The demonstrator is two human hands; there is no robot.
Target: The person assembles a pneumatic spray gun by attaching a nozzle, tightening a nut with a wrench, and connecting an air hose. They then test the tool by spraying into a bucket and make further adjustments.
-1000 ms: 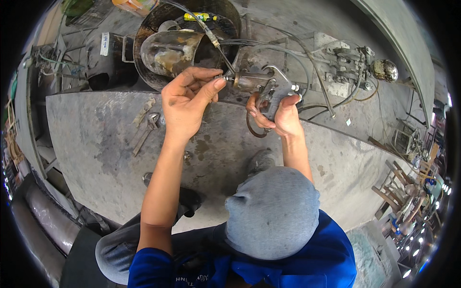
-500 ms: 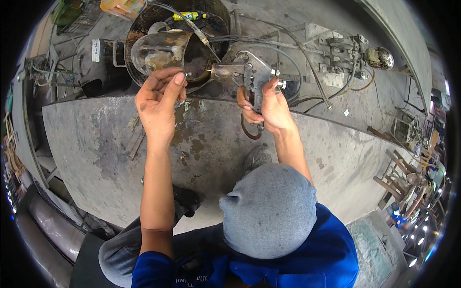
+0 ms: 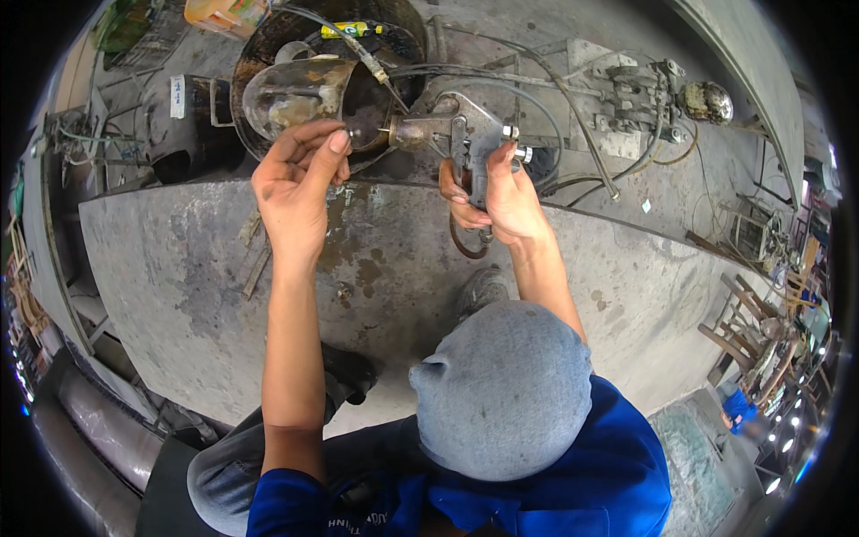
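My right hand (image 3: 501,192) grips the handle of a grey metal spray gun (image 3: 461,134), held over the far edge of a stained grey slab (image 3: 403,268). The gun's brass nozzle (image 3: 403,132) points left. My left hand (image 3: 295,179) is raised just left of the nozzle, thumb and forefinger pinched on a small pale metal part (image 3: 352,137) close to the tip. A hose (image 3: 537,98) runs from the gun to the back right. My head, wrapped in grey cloth, and my blue shirt fill the lower middle of the view.
Behind the hands a dented metal cup (image 3: 295,94) sits in a round black basin (image 3: 394,40) with a yellow-green tube (image 3: 353,29). Wrenches (image 3: 255,255) lie on the slab's left. A metal valve assembly (image 3: 644,89) stands at the back right, wooden chairs (image 3: 743,327) far right.
My left hand has come off the gun's body and moved left to the nozzle tip. The gun has swung level with its nozzle pointing left, still in my right hand.
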